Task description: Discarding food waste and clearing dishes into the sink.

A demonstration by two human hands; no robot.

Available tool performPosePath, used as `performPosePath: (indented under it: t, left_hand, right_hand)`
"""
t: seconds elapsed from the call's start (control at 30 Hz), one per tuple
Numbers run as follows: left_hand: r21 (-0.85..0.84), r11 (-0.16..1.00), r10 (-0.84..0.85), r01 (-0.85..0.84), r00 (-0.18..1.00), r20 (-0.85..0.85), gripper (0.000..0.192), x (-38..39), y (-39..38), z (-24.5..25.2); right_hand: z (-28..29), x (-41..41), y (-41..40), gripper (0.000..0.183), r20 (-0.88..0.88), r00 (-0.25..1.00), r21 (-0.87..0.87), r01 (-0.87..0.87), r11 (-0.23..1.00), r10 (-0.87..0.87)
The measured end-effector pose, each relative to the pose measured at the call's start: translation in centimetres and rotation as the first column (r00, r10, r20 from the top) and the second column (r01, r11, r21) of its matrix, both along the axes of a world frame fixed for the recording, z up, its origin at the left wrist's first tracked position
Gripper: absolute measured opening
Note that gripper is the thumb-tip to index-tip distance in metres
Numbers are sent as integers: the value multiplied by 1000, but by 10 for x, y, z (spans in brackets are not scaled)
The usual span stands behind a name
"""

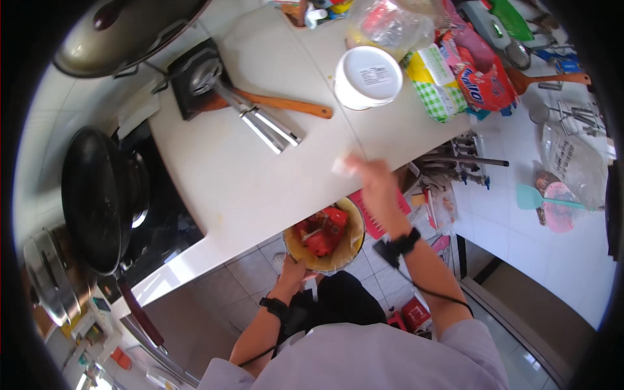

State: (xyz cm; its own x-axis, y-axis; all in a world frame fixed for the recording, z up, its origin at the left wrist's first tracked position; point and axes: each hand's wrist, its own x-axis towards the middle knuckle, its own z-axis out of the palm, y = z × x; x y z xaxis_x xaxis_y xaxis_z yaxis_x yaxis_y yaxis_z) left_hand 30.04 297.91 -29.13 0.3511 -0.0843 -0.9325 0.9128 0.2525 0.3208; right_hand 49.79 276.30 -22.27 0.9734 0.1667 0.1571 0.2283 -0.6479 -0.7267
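My left hand (294, 272) grips the near-left rim of a round yellow bin (357, 242), held against the counter's front edge. Inside the bin lie crumpled red plastic wrappers (325, 233), and a thin clear liner shows along its rim. My right hand (378, 183) is over the front part of the pale countertop (253, 180), blurred by motion. A small white wad (342, 166), perhaps tissue or cloth, is pinched in its fingers. Beyond that hand stands a white lidded tub (369, 78) with a label.
A wooden spatula (292, 104) and metal-handled utensils (263, 124) rest on a dark holder (183, 92). A black wok (95, 200) sits on the hob (170, 195) at left, its handle jutting over the front edge. Packets (438, 83) crowd the back right. A pink basket (373, 214) is below.
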Motion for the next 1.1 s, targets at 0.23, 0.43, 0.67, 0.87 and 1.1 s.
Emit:
performPosePath:
  t: [0.23,0.43,0.67,0.87,1.1]
  left_hand:
    - [27,990,135,-135,991,-14,49,-17,25,11]
    - [29,977,212,-210,975,-70,48,-64,54,8]
    - [101,911,393,-400,916,87,46,-117,72,-21]
    - [297,888,340,-351,936,91,48,-169,96,-51]
    - [189,834,504,-518,855,120,49,-158,98,-16]
  right_hand:
    - [-17,-24,34,45,133,991,-218,49,975,-20]
    - [16,-50,140,48,-34,917,96,-393,915,397]
    - [-31,68,286,38,334,876,-34,-359,933,349]
    - [-14,-72,252,42,114,868,-91,-475,875,483]
    - [12,-95,240,34,-35,790,152,-602,784,613]
